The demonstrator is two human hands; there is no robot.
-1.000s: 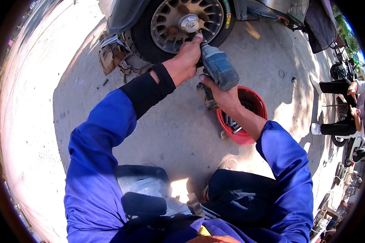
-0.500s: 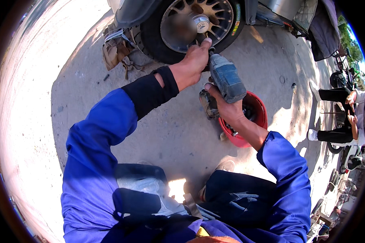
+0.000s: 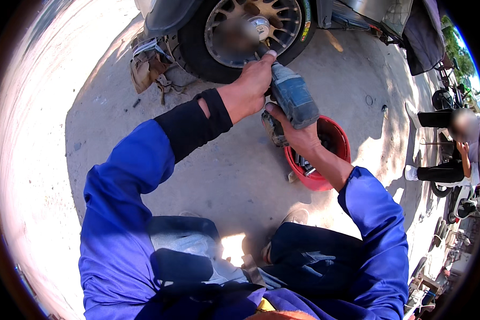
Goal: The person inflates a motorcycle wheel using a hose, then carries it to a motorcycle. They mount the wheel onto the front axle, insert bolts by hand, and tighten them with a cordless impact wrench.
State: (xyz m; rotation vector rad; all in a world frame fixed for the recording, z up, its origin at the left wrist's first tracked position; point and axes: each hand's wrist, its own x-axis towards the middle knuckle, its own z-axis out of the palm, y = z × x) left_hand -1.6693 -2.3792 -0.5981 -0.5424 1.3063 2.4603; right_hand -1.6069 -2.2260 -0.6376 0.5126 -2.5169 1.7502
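My right hand [image 3: 300, 136] is wrapped round the grip of a blue-and-grey cordless impact wrench [image 3: 295, 98], its nose pointing at the car wheel [image 3: 197, 48]. My left hand [image 3: 249, 88] is closed at the tool's front end, thumb on top. From its fingers a dark socket [image 3: 262, 50] reaches toward the wheel's spoked rim, just below the hub cap. The join between socket and wrench is mostly hidden by my left hand, and a blur covers part of the rim. The wrench's battery [image 3: 274, 129] sticks out below my right hand.
A red bucket [image 3: 317, 184] holding metal pieces stands under my right forearm. Crumpled brown material [image 3: 146, 69] lies left of the tyre. Another person [image 3: 442, 170] in dark trousers is at the far right, by parked bikes. Concrete ground [image 3: 218, 176] stretches between my knees and the wheel.
The wrench has moved slightly up and left, its nose now meeting my left hand, where a gap showed before. More of the dark socket shows against the rim. The view has shifted slightly.
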